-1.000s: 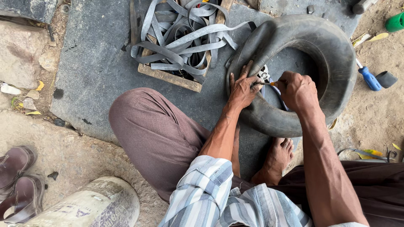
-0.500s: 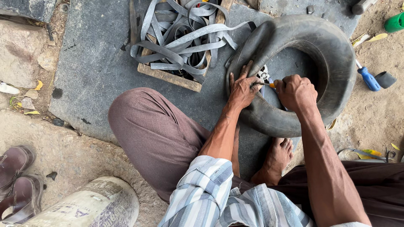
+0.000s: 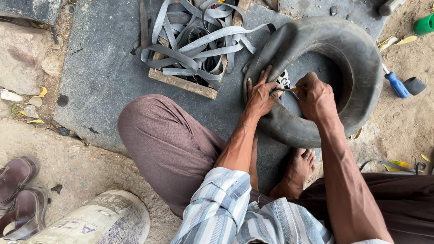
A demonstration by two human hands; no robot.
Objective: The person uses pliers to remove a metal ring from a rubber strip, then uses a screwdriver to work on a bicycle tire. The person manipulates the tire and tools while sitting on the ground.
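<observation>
Where two hands (image 3: 289,92) meet: one inner tube (image 3: 357,68)

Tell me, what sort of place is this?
Probably an open-air roadside tyre repair spot: the person sits on the ground working a black inner tube, with cut rubber strips and a blue-handled tool lying on dirt.

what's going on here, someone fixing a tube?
A person sits on the ground with a large black rubber inner tube lying on a dark mat in front of them. The left hand presses flat on the tube's inner edge, and the right hand grips a small tool with an orange handle, its tip by the left hand's fingers. A wooden crate of grey rubber strips sits beside the tube, and a blue-handled screwdriver lies on the sand.
</observation>
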